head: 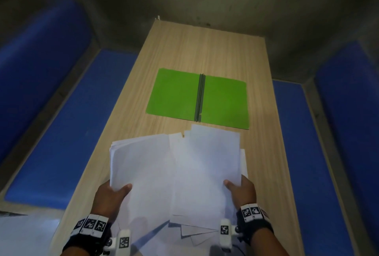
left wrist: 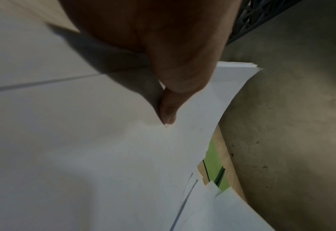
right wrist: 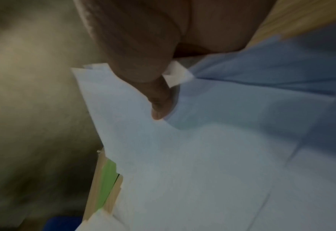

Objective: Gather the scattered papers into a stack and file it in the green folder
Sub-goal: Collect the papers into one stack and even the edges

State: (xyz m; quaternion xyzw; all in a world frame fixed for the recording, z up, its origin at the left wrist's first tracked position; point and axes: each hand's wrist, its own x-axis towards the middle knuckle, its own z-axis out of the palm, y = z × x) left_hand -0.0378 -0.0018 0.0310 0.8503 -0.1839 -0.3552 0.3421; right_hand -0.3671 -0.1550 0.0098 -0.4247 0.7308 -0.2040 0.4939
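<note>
**Papers held loose at the near end of the counter, folder open beyond**

Papers sit at the 6 o'clock end of the wooden counter, a loose, uneven pile with corners sticking out at different angles. The left hand holds the pile's 9 o'clock side, thumb on top and the other fingers hidden under the sheets; the left wrist view shows that thumb pressed on the top sheet. The right hand holds the 3 o'clock side the same way, its thumb lying on the paper. So each grip pinches the papers.

The pile's long axis runs roughly 6 to 12 o'clock, and its far edges are ragged, fanning toward 12 and 1 o'clock. A few sheets poke out below at 6 o'clock, close to the counter's near edge.

The green folder lies open and flat at 12 o'clock from the papers, its dark spine running 6 to 12 o'clock and its two leaves spread to 9 and 3. A narrow strip of bare wood separates its near edge from the farthest paper corner. Bare counter continues beyond the folder to the far edge, and thinner margins run along both long sides. Blue pads flank the counter at 9 and 3 o'clock.
</note>
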